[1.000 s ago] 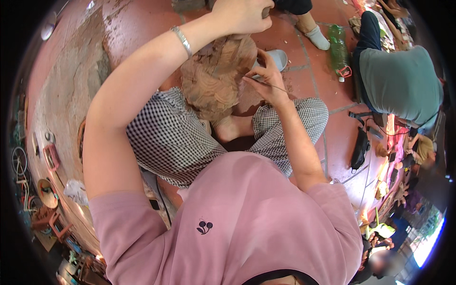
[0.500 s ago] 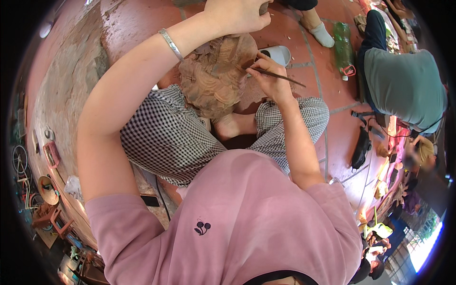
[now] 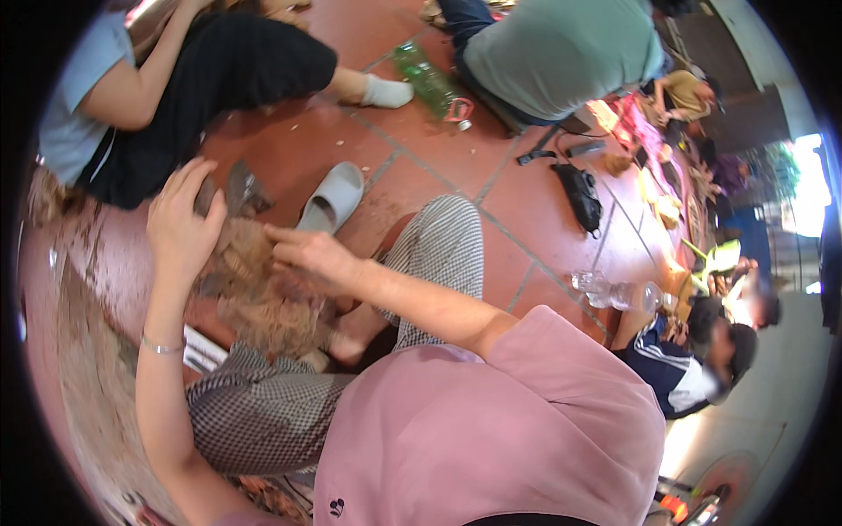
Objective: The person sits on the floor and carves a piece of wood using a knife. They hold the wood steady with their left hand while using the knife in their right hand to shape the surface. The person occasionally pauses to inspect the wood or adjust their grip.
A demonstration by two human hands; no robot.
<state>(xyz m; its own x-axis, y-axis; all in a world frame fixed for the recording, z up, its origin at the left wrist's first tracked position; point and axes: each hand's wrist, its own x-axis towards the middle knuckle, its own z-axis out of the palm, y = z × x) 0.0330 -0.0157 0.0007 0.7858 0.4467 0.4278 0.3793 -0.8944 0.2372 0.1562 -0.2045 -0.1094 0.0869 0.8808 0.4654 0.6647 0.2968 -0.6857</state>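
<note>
A carved brown wooden piece (image 3: 272,320) with ridged, wavy relief rests by my bare foot, between my crossed legs. Above its far left part is my left hand (image 3: 180,228), its thumb and fingers around a greyish-brown block (image 3: 204,197). My right hand (image 3: 316,256) is at the carving's upper right side, fingers curled and forefinger reaching toward the wood. Blur hides what sits in its grip; the thin dark rod seen there earlier cannot be made out now.
A grey slide sandal (image 3: 333,197) lies just beyond the carving. Farther off are a green plastic bottle (image 3: 430,83), a black pouch (image 3: 577,197) and a clear bottle (image 3: 623,294). Seated people surround me, one in black trousers (image 3: 237,79). A weathered slab (image 3: 105,386) is at left.
The whole view has swung, so the carving and both hands now appear farther left and lower. My left hand has turned more upright. The rod in my right hand no longer shows.
</note>
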